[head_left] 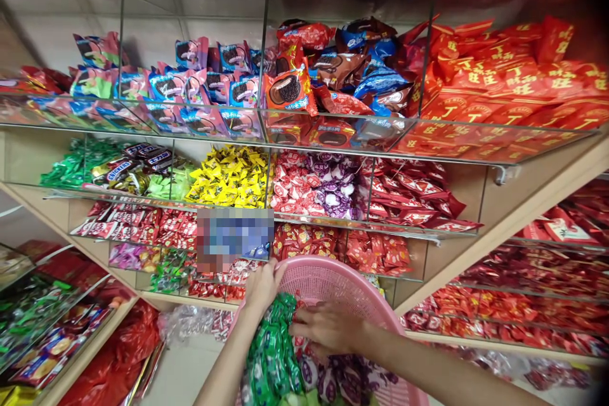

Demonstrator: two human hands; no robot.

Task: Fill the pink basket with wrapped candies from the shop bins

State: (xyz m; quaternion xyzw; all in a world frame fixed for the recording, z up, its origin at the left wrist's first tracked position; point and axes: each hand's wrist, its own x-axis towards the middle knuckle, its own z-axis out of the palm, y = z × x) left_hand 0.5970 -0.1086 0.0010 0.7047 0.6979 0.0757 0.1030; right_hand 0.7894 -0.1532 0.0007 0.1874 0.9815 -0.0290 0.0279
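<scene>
A pink plastic basket [318, 271] with perforated walls stands low in front of me, partly filled with wrapped sweets. My left hand [262, 285] is closed on its far left rim. Inside the basket, my right hand [328, 328] rests over the sweets with its fingers stretched out to the left; nothing held shows. Under and beside these fingers lie green-wrapped sweets [273, 352] on the left and purple-and-white sweets [328, 380] nearer me. Some red-wrapped sweets show by the fingertips, and the right palm is hidden.
Ahead rise glass-fronted shelves holding yellow-wrapped sweets [231, 176], Oreo packets [288, 90] and red packets [499, 85]. A metal bracket [505, 174] juts out at right. Red plastic bags [117, 355] lie at lower left. More sweet racks stand on both sides.
</scene>
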